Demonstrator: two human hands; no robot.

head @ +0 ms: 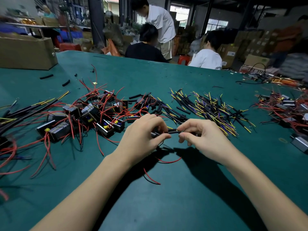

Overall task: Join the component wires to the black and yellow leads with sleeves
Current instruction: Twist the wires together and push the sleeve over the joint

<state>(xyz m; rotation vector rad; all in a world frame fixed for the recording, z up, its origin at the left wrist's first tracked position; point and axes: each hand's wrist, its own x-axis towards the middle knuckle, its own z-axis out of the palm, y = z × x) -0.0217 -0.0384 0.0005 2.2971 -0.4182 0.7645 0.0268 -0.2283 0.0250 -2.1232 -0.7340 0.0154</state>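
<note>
Above the green table (166,197), my left hand (143,137) pinches the left end of a black sleeve (172,131), where a component's red wire enters. My right hand (200,134) pinches the sleeve's right end, on a black and yellow lead. A red wire (170,161) trails from under my left hand onto the table. The component itself is hidden under my left hand. A pile of black and yellow leads (211,109) lies beyond my right hand. Components with red wires (93,114) are heaped to the left.
Loose black sleeves (150,104) lie between the two piles. More components with red wires (286,110) lie at the right edge. A cardboard box (26,52) stands at the far left. Several people sit and stand beyond the table's far edge.
</note>
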